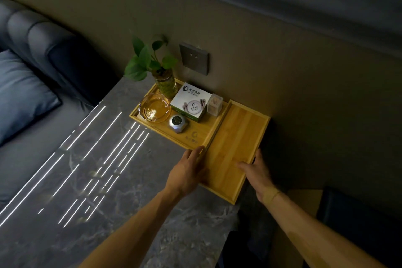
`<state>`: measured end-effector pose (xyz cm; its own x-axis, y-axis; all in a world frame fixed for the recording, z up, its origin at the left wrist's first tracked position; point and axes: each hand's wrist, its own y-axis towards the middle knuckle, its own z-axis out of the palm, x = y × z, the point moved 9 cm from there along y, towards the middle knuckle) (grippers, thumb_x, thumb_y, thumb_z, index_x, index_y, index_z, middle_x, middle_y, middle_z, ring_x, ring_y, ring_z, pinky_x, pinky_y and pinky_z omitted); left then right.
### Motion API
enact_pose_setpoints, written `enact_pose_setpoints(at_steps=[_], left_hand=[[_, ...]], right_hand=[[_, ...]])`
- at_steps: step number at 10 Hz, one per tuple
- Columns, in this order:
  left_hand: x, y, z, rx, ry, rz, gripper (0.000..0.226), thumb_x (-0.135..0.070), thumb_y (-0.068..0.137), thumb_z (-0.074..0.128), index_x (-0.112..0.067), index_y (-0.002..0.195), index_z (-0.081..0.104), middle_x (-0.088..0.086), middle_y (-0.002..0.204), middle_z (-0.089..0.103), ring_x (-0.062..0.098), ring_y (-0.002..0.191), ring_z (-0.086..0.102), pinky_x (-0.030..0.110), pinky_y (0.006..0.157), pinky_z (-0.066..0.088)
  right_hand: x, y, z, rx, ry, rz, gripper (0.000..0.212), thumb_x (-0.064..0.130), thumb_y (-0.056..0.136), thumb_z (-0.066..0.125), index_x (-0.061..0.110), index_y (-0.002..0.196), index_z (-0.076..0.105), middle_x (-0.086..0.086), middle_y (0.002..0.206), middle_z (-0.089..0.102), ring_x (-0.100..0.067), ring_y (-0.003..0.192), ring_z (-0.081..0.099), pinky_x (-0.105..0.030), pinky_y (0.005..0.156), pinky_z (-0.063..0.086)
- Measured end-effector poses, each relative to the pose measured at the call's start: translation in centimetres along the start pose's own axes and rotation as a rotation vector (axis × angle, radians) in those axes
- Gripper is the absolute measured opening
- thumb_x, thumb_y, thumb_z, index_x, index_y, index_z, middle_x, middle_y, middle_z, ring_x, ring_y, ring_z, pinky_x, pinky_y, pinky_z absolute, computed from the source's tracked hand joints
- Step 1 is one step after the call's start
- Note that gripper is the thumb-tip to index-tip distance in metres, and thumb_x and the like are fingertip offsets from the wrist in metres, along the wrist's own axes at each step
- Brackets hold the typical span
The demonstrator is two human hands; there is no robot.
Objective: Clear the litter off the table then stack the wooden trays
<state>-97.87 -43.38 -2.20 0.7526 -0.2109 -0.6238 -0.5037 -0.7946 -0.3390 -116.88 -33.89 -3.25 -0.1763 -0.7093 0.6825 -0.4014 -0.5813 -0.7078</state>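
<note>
- Two bare forearms reach in from the bottom edge toward the far right corner of the counter (108, 180), a grey marbled slab streaked with thin bright light lines.
- The left hand (187, 169) lies against the left rim of the bare tray (237, 137), fingers fairly straight along the rim; whether any curl under it cannot be told.
- The right hand (256, 172) holds the same tray at its right rim, the thumb lying inside on the wood and the fingers hidden beyond the edge.
- The bare tray is a long wooden rectangle with a low rim, its near right corner jutting over the counter edge and its far end close to the wall.
- Just left of it, rims touching or nearly so, sits the second tray (204, 135), wider, with a faint logo printed on its near part.
- In the second tray: a round glass ashtray (154, 107) at the left, a small silver gadget (178, 123) just in front of a white and green box (191, 102), and a clear toothpick holder (215, 104) beside the box on the right.
- A plant (148, 61) in a glass jar stands at the tray's far corner.
- A grey socket (194, 59) is on the wall behind.
- At the left lie a padded sofa (43, 41) and a blue cushion (19, 93).
</note>
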Motion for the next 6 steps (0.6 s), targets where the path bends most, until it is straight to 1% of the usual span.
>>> enact_pose_setpoints(at_steps=[1, 2, 3, 4, 5, 6], left_hand=[[0.0, 0.2, -0.3, -0.014, 0.011, 0.008, 0.063, -0.029, 0.092, 0.060, -0.026, 0.146, 0.028, 0.002, 0.146, 0.038, 0.024, 0.121, 0.051, 0.042, 0.091, 0.051], [0.4, 0.5, -0.3, -0.010, 0.014, 0.017, 0.063, -0.027, 0.092, 0.059, -0.025, 0.147, 0.027, 0.004, 0.145, 0.038, 0.026, 0.123, 0.050, 0.043, 0.093, 0.050], [0.5, 0.6, -0.1, 0.001, 0.020, 0.021, 0.064, -0.028, 0.093, 0.058, -0.025, 0.148, 0.025, 0.005, 0.145, 0.037, 0.027, 0.123, 0.049, 0.043, 0.094, 0.050], [0.3, 0.2, -0.1, -0.013, 0.044, 0.042, 0.065, -0.033, 0.093, 0.056, -0.027, 0.149, 0.022, 0.003, 0.149, 0.033, 0.025, 0.126, 0.047, 0.041, 0.094, 0.050], [0.7, -0.4, -0.8, -0.034, 0.042, 0.031, 0.063, -0.042, 0.094, 0.052, -0.029, 0.148, 0.023, 0.002, 0.146, 0.036, 0.022, 0.122, 0.048, 0.040, 0.091, 0.051], [2.2, -2.7, -2.1, -0.093, -0.006, -0.061, 0.058, -0.051, 0.093, 0.049, -0.028, 0.143, 0.034, 0.002, 0.139, 0.043, 0.020, 0.117, 0.051, 0.035, 0.091, 0.049]], right_hand=[[0.0, 0.2, 0.2, 0.006, 0.018, -0.001, 0.089, 0.016, 0.086, 0.068, 0.024, 0.152, 0.009, -0.013, 0.146, 0.040, -0.031, 0.129, 0.042, -0.047, 0.108, 0.034], [0.0, 0.1, 0.5, 0.017, 0.013, 0.001, 0.093, 0.016, 0.086, 0.069, 0.026, 0.152, 0.004, -0.011, 0.144, 0.041, -0.031, 0.128, 0.042, -0.044, 0.105, 0.034], [0.3, 0.1, 0.5, 0.028, -0.013, -0.021, 0.093, 0.018, 0.086, 0.069, 0.026, 0.151, 0.003, -0.011, 0.145, 0.040, -0.030, 0.129, 0.041, -0.045, 0.105, 0.033], [0.5, -0.4, 0.0, 0.028, -0.173, -0.054, 0.093, 0.025, 0.088, 0.067, 0.025, 0.151, -0.002, -0.012, 0.152, 0.028, -0.031, 0.135, 0.032, -0.046, 0.107, 0.030], [0.8, -1.6, -0.9, -0.047, -0.444, -0.163, 0.092, 0.032, 0.089, 0.063, 0.024, 0.151, -0.004, -0.009, 0.159, 0.012, -0.032, 0.142, 0.016, -0.048, 0.112, 0.026], [2.2, -4.9, -0.7, -0.085, -0.786, -0.448, 0.068, 0.039, 0.092, 0.055, 0.027, 0.149, 0.020, -0.001, 0.157, 0.018, -0.025, 0.144, 0.014, -0.043, 0.110, 0.031]])
